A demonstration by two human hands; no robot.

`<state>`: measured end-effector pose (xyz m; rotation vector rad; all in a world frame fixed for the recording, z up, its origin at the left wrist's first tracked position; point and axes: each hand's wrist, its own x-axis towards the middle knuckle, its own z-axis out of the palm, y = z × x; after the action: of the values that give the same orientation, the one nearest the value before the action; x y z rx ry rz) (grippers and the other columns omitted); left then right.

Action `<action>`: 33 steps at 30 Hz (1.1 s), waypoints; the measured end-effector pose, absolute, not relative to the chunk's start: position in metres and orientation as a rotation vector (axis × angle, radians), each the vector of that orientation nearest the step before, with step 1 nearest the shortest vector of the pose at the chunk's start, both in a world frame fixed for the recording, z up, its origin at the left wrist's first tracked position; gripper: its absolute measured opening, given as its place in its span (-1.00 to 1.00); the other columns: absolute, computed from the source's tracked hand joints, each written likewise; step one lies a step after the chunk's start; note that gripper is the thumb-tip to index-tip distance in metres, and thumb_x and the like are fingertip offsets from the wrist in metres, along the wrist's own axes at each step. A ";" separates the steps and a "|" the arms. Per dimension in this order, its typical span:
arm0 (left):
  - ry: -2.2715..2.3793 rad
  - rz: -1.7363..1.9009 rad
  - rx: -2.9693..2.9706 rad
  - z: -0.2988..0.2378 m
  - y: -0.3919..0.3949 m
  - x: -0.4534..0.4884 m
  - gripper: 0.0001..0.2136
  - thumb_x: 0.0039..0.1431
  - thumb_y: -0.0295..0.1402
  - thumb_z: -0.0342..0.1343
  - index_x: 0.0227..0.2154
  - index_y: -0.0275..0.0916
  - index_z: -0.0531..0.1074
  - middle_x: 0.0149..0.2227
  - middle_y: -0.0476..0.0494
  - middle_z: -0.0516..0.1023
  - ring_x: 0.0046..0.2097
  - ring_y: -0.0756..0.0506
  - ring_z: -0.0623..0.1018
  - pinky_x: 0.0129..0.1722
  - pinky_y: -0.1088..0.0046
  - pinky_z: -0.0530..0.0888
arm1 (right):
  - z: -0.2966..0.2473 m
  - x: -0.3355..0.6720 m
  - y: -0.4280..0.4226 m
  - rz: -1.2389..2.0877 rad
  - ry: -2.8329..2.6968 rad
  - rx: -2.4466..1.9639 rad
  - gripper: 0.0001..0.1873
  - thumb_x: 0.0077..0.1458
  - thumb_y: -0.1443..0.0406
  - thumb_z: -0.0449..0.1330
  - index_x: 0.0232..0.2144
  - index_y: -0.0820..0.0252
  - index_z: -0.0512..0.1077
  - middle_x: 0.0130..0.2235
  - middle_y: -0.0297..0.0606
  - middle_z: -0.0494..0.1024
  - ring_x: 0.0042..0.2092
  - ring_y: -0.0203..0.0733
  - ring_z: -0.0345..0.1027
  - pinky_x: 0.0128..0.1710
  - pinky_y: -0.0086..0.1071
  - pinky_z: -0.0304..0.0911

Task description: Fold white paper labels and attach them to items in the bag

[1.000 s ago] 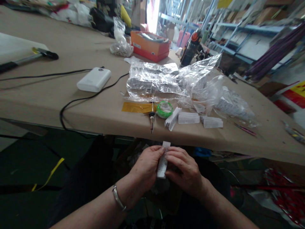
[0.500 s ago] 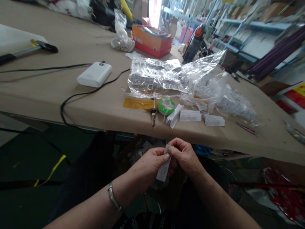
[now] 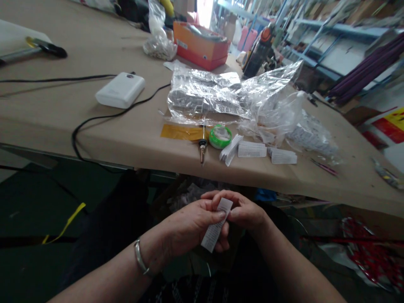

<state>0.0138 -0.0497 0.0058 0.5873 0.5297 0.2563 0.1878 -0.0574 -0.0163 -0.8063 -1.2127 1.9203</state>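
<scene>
A narrow white paper label with small print is held over my lap, below the table's front edge. My left hand grips it, thumb on the printed face and fingers curled behind. Against the label's upper right edge is my right hand, its thumb at the edge and its bent forefinger passing behind the top. The contact behind the label is hidden. On the table ahead lie more white label stacks, a green-rimmed spool and a soldering iron with its tip toward me.
Clear plastic bags lie behind the labels. A white power bank with a black cable is at left, an orange box farther back. Tweezers lie at right. Below the table edge, a box of paper scraps sits beneath my hands.
My right hand has shifted from pinching the label's top with my left hand to its right side, forefinger now behind it. The label's upper end is uncovered. The view has tilted slightly.
</scene>
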 end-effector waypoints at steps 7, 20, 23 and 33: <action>0.531 0.225 0.611 0.002 -0.054 0.013 -0.76 0.12 -0.22 0.07 -0.47 -0.33 0.43 -0.52 -0.13 0.46 -0.52 -0.02 0.47 -0.44 0.45 0.39 | -0.025 0.186 -0.058 1.998 -1.135 -0.748 -0.66 -0.16 0.14 0.35 -0.39 0.21 0.37 0.08 -0.04 0.39 0.03 0.03 0.35 -0.11 -0.17 0.34; 0.715 0.427 0.534 0.002 -0.048 0.014 -0.84 0.08 -0.31 0.13 -0.47 -0.31 0.36 -0.57 0.02 0.38 -0.60 0.05 0.42 -0.57 0.55 0.33 | 0.002 0.180 -0.068 0.442 -2.014 -1.337 -0.64 0.12 0.27 0.14 -0.01 0.19 0.36 -0.01 -0.08 0.41 0.06 -0.03 0.24 0.06 -0.12 0.22; 0.723 0.446 0.529 0.002 -0.048 0.013 -0.86 0.07 -0.32 0.14 -0.44 -0.31 0.36 -0.58 0.01 0.39 -0.59 0.04 0.43 -0.57 0.54 0.34 | 0.002 0.175 -0.069 0.356 -2.095 -1.317 -0.69 0.15 0.28 0.10 -0.04 0.21 0.37 -0.04 -0.09 0.43 0.03 -0.05 0.24 0.04 -0.13 0.23; 0.707 0.521 0.535 -0.004 -0.047 0.009 -0.85 0.11 -0.33 0.09 -0.45 -0.33 0.38 -0.57 0.00 0.39 -0.58 0.06 0.41 -0.55 0.55 0.33 | -0.002 0.166 -0.065 0.663 -1.881 -1.367 -0.66 0.14 0.30 0.10 -0.01 0.17 0.33 -0.10 -0.16 0.48 -0.05 -0.12 0.35 -0.03 -0.24 0.26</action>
<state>0.0086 -0.0470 -0.0038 0.5350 0.7072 0.5214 0.1660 -0.0651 -0.0016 -1.3671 -1.8812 0.6635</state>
